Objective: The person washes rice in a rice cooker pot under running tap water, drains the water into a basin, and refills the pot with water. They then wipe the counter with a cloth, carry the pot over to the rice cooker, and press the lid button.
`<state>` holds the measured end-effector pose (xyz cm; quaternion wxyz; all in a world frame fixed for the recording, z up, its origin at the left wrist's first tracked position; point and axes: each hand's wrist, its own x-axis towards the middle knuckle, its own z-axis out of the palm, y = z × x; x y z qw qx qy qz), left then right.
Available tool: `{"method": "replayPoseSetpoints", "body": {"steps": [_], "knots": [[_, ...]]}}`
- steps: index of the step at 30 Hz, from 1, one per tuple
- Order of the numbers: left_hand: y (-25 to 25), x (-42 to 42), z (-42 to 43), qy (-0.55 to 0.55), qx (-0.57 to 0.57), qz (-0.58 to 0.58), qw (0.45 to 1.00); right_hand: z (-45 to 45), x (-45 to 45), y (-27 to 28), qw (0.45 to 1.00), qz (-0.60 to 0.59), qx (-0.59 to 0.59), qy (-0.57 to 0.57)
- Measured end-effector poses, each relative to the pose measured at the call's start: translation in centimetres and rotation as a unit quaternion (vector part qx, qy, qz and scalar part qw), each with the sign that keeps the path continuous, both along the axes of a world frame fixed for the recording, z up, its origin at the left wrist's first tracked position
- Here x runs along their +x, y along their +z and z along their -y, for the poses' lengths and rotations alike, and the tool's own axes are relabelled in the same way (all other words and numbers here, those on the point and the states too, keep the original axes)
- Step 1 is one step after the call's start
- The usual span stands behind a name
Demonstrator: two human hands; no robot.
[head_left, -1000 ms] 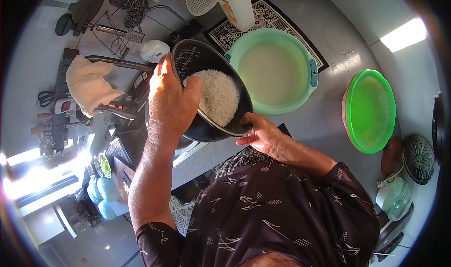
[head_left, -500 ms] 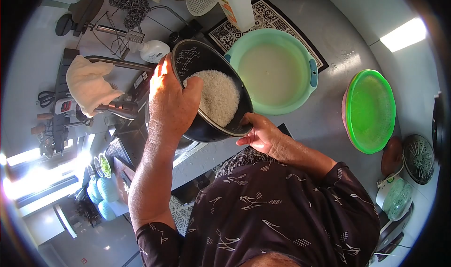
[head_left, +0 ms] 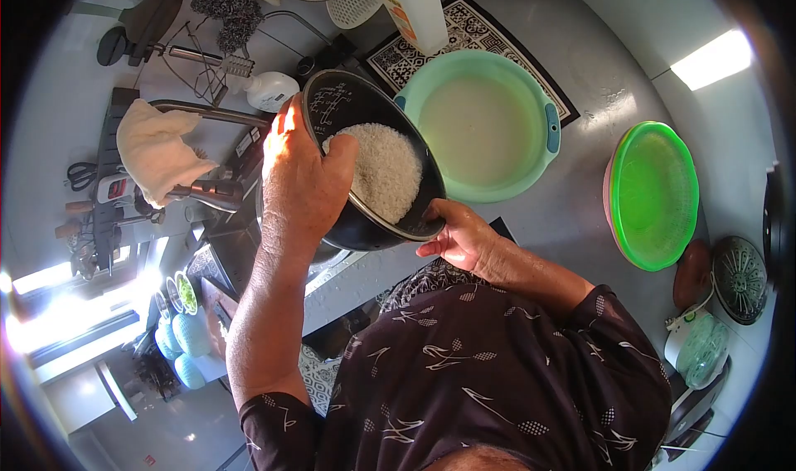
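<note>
A black pot [head_left: 356,98] is tilted so its opening faces the camera, with wet white rice [head_left: 385,172] resting inside. My left hand [head_left: 303,172] grips the pot's left rim, its thumb over the edge beside the rice. On the lower right side of the pot, my right hand [head_left: 460,235] holds the rim between thumb and fingers. Just right of the pot, a light green basin [head_left: 481,127] holds cloudy whitish water. The pot's underside is partly hidden.
A patterned mat [head_left: 473,23] lies under the basin, with a white bottle [head_left: 414,11] behind. A bright green basket [head_left: 655,197] stands right. The faucet [head_left: 224,114] and a draped cloth [head_left: 162,148] are left, near a soap bottle [head_left: 272,90].
</note>
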<state>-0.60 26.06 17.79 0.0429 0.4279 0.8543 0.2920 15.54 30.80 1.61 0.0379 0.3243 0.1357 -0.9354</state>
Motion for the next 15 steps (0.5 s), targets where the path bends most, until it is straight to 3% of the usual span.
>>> {"method": "replayPoseSetpoints", "body": {"steps": [15], "knots": [[-0.15, 0.00, 0.07, 0.006, -0.012, -0.003, 1.000, -0.07, -0.02, 0.60, 1.000, 0.003, 0.005, -0.004]]}}
